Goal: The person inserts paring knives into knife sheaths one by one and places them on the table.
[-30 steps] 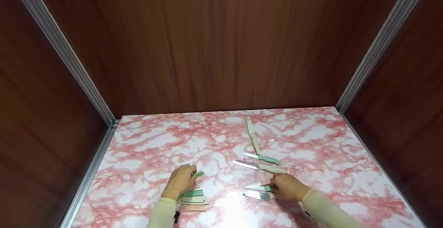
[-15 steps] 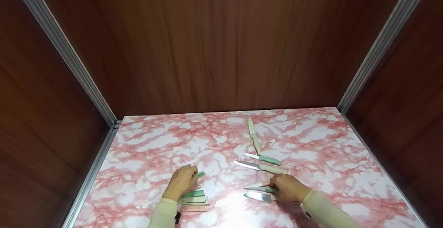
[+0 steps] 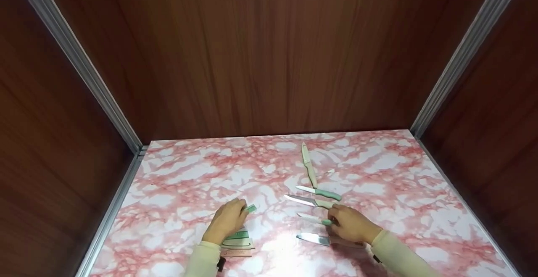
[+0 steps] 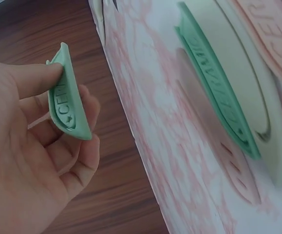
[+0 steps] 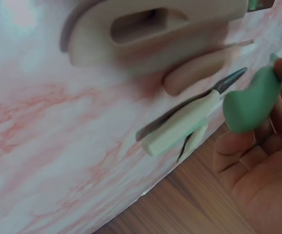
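My left hand (image 3: 229,221) pinches a small green blade cover (image 4: 68,100) between thumb and fingers, raised lettering facing the left wrist camera. Below it on the table lie another green cover (image 4: 216,85), a cream cover (image 4: 245,73), a peach cover (image 4: 277,36) and a slim pink cover (image 4: 223,151). My right hand (image 3: 355,223) grips a green-handled knife (image 5: 253,100), its pale blade pointing left toward the left hand. Just beyond lies a cream-handled knife (image 3: 300,200), its handle end partly behind the fingers. Nearer me is a broad-bladed knife (image 3: 313,238) with a pinkish handle.
Farther back lie another green-handled knife (image 3: 328,194) and a cream knife (image 3: 306,155) with its blade covered. A smaller pink handle (image 5: 194,70) shows in the right wrist view. Wooden panels (image 3: 269,58) enclose the marbled table (image 3: 189,167) behind and at both sides.
My right hand has lifted the green-handled knife and moved slightly away from me, now overlapping the cream handle. The left hand has shifted slightly right with the green cover.
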The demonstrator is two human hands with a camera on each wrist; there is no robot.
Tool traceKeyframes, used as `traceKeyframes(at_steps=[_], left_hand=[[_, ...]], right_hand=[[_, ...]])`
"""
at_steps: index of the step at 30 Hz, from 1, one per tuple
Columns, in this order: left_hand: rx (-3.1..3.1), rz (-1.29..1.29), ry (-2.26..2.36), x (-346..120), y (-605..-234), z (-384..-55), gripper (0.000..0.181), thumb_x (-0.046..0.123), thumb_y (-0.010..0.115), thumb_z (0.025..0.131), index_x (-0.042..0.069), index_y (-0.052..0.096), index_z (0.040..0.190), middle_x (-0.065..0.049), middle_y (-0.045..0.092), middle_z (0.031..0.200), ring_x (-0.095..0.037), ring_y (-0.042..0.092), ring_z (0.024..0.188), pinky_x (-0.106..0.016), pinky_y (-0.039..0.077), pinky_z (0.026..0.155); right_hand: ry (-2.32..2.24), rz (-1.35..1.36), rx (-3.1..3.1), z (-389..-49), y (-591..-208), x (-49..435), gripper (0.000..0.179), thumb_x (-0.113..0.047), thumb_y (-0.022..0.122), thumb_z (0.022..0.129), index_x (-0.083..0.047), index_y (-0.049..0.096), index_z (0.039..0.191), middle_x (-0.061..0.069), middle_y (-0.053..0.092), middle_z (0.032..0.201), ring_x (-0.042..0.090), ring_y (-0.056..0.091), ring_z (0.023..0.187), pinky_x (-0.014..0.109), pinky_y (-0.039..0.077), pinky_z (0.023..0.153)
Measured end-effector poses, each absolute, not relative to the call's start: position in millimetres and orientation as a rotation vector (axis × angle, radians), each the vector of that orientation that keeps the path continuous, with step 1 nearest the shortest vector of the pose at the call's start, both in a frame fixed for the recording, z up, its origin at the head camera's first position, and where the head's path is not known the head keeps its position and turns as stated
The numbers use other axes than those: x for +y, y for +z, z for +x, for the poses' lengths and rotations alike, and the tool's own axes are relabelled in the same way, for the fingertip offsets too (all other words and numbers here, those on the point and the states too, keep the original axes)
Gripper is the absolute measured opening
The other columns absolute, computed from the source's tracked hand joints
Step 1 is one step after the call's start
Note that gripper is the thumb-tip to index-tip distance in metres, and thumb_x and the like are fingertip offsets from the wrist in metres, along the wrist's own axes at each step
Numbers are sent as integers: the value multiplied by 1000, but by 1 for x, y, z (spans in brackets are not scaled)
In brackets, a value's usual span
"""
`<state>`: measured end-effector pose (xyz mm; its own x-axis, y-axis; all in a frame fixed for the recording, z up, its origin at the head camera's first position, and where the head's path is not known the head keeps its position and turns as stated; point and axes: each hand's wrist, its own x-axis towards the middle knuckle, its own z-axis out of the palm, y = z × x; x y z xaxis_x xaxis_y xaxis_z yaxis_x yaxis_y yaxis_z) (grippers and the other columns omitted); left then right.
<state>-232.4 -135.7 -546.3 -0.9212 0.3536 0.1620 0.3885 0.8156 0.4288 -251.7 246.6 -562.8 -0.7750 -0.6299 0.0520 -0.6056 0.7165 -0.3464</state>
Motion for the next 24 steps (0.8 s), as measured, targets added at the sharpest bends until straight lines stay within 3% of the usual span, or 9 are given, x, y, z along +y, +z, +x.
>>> traceKeyframes(at_steps=[5,12,19,24], left_hand=[[-2941,-611,-859,-129,-542,-232,16,18,49,98,16,49,83,6,43,67,-9,39,57,-27,35,54],[-2948,-632,-1034,-115,-538,-233,12,20,43,101,15,50,92,7,46,67,-7,39,52,-24,34,49],[-2915,-649,-1113,-101,-537,-234,12,22,41,102,14,48,95,6,44,69,-7,36,54,-24,31,50],[-2930,-650,-1179,-94,-537,-232,14,25,39,103,17,46,94,6,41,66,-7,33,50,-23,30,48]], right_hand=[[-610,-966,2860,-251,-556,243,9,-23,60,92,-17,56,87,-13,46,75,6,43,63,27,36,59],[-659,-949,2861,-252,-550,236,7,-14,56,91,-16,53,97,-12,46,69,6,42,58,27,36,58],[-700,-919,2953,-254,-544,226,7,-12,52,87,-17,53,91,-11,43,64,6,37,54,26,34,54],[-753,-935,2969,-254,-539,220,6,-19,52,94,-19,55,90,-13,39,58,3,30,50,24,31,50]])
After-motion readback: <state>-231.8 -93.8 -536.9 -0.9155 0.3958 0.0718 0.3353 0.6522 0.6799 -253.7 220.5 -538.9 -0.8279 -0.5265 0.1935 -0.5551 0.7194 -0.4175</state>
